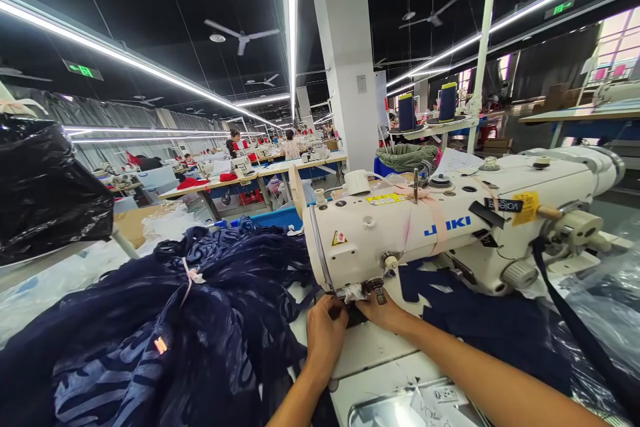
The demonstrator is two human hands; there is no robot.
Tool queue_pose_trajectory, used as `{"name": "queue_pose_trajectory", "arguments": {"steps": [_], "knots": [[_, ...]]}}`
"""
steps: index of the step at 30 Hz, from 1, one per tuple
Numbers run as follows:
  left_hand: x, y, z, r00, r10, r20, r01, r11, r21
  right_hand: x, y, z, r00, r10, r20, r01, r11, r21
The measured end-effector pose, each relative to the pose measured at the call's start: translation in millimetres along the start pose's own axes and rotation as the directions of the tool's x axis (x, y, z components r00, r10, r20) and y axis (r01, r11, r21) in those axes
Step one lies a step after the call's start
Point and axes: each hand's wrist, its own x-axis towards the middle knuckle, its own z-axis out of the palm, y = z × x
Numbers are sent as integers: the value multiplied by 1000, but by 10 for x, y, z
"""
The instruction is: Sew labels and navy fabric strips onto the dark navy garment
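A white sewing machine [360,240] stands before me, its needle area low at the left end. My left hand [324,330] is curled at the needle area, thumb and fingers pinched together at the edge of a dark piece of fabric [356,315]. Just right of it, my right hand [383,313] reaches under the machine head beside the same fabric. Its fingertips are hidden by the presser parts, so its grip does not show. A large heap of navy patterned garments [200,320] lies to the left, tied with a pale strip [190,275].
Navy fabric pieces [490,327] lie under the machine arm, with clear plastic [615,280] at the right. Two navy thread cones [448,101] stand on a rack behind. A black plastic bag [50,190] is at far left. Other people [235,143] sit at distant tables.
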Motion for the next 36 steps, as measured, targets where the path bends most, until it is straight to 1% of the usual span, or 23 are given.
{"name": "queue_pose_trajectory", "arguments": {"steps": [6,11,22,28,31,36], "knots": [[7,-10,3,1000,1,3,-1,1000,7,-4,15,11,999,9,53,-6,998,-64],[13,-31,10,1000,8,-2,-8,1000,11,-17,11,14,998,22,55,-17,997,-78],[20,-47,25,1000,15,-12,-15,1000,13,-24,-8,-6,999,20,-30,-22,998,-59],[24,-42,23,1000,11,-11,-10,1000,14,-32,-1,4,999,18,-51,-20,999,-29],[24,-40,21,1000,2,-9,-2,1000,20,-49,-41,-16,999,16,-52,-18,1000,-26],[24,-21,15,1000,-12,0,12,1000,29,-100,-188,-111,999,17,-44,-19,999,-30]]}}
